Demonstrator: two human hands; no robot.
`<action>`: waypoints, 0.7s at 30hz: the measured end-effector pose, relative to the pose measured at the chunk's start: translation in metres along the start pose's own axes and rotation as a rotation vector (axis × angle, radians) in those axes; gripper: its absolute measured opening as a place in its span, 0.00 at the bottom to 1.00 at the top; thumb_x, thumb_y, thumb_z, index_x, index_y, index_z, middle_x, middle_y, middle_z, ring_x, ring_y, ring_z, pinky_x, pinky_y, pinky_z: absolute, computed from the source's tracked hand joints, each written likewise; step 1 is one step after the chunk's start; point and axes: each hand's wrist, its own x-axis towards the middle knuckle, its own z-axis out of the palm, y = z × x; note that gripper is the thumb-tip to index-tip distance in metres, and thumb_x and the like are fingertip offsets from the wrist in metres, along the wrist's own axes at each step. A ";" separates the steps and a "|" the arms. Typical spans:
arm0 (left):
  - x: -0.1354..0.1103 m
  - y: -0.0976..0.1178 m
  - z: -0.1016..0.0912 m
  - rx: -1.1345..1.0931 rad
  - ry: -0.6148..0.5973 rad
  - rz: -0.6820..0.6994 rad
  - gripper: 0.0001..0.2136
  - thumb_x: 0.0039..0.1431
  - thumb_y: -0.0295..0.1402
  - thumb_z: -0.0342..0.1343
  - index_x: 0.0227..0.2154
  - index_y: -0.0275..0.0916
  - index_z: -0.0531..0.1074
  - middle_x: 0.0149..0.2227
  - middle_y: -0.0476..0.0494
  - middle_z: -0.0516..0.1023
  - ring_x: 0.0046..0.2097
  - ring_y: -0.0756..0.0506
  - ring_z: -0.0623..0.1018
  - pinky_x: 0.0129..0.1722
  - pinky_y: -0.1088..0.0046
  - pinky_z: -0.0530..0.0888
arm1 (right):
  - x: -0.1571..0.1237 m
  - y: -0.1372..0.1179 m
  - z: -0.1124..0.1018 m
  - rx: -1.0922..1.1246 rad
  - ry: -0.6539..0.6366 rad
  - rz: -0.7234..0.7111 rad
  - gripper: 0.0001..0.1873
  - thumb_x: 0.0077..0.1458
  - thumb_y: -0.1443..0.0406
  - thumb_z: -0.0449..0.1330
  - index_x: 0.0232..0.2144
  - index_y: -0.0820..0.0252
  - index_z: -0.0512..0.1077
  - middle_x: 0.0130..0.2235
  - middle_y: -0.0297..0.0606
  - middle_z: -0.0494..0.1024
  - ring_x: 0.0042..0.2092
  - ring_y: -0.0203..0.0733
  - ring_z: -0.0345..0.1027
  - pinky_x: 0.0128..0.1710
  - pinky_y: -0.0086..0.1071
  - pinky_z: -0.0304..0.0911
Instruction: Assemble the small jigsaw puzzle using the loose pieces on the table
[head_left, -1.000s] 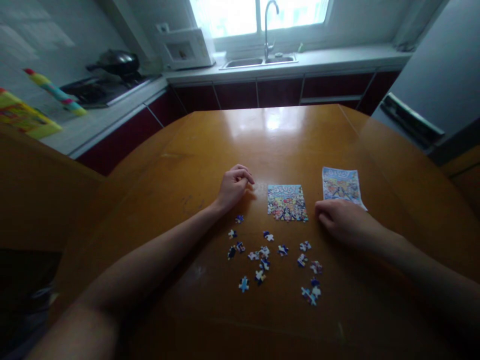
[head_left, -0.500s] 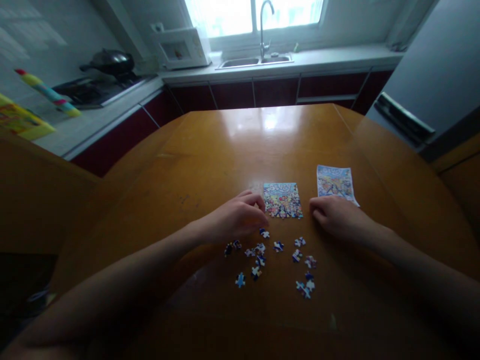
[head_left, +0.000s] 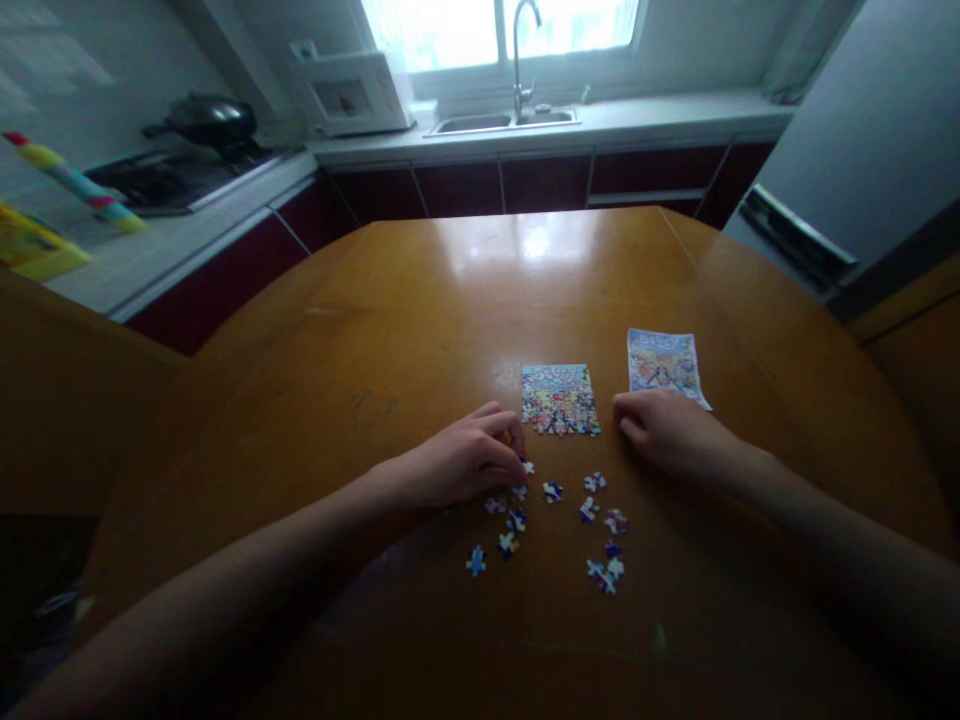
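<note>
My left hand (head_left: 474,458) is low over the table, its thumb and curled index finger closed around a small puzzle piece (head_left: 528,467). Those fingers partly cover the piece. Loose puzzle pieces, one blue (head_left: 476,561) and one pale (head_left: 553,491), lie scattered below and right of it. Just beyond the fingertips sits a joined block of puzzle (head_left: 559,399) with a jagged lower edge. My right hand (head_left: 660,425) rests closed on the table, touching or overlapping the lower edge of a printed picture sheet (head_left: 661,358). Anything inside its curled fingers is hidden.
The wooden table (head_left: 435,300) has a rounded outline. Behind it runs a counter with a sink (head_left: 480,123), a faucet (head_left: 517,60) and a white microwave (head_left: 352,95). A dark wok (head_left: 214,122) sits on the stove at left; a grey refrigerator (head_left: 847,150) stands at right.
My left hand has come down and slightly toward me, from beside the joined puzzle onto the nearby loose pieces. My right hand stays in place. The whole view has shifted slightly.
</note>
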 end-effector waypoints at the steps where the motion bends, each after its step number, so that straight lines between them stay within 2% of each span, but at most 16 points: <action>1: 0.000 -0.001 0.000 0.010 0.006 0.001 0.05 0.62 0.35 0.59 0.35 0.46 0.80 0.40 0.44 0.72 0.45 0.46 0.69 0.47 0.69 0.69 | 0.000 0.000 0.000 0.002 0.001 -0.001 0.10 0.56 0.69 0.52 0.24 0.57 0.67 0.29 0.39 0.76 0.30 0.41 0.65 0.28 0.34 0.51; 7: 0.000 -0.004 -0.002 0.017 0.022 0.005 0.04 0.59 0.37 0.62 0.34 0.44 0.79 0.40 0.44 0.71 0.46 0.45 0.68 0.47 0.69 0.69 | 0.000 0.000 -0.001 0.004 0.002 -0.005 0.10 0.56 0.69 0.52 0.23 0.56 0.67 0.29 0.38 0.76 0.30 0.40 0.65 0.28 0.34 0.51; 13: -0.004 -0.008 -0.007 0.006 0.053 0.008 0.06 0.62 0.32 0.59 0.39 0.48 0.80 0.41 0.44 0.71 0.46 0.46 0.67 0.47 0.69 0.69 | 0.000 0.001 0.000 0.016 -0.010 -0.005 0.09 0.55 0.69 0.52 0.24 0.57 0.67 0.29 0.38 0.76 0.30 0.40 0.66 0.28 0.34 0.51; 19: -0.002 0.002 -0.011 -0.001 -0.069 0.043 0.09 0.63 0.30 0.58 0.39 0.52 0.80 0.42 0.44 0.71 0.47 0.45 0.67 0.48 0.69 0.69 | 0.000 0.001 -0.001 0.017 -0.015 -0.005 0.10 0.56 0.69 0.52 0.24 0.57 0.68 0.29 0.38 0.76 0.30 0.40 0.66 0.28 0.33 0.51; 21: -0.001 0.004 -0.010 0.004 -0.077 0.054 0.08 0.62 0.31 0.58 0.38 0.51 0.81 0.42 0.43 0.71 0.47 0.44 0.67 0.48 0.69 0.69 | 0.000 0.000 -0.001 0.022 -0.018 -0.006 0.10 0.56 0.69 0.52 0.24 0.57 0.67 0.28 0.38 0.76 0.30 0.40 0.66 0.28 0.33 0.51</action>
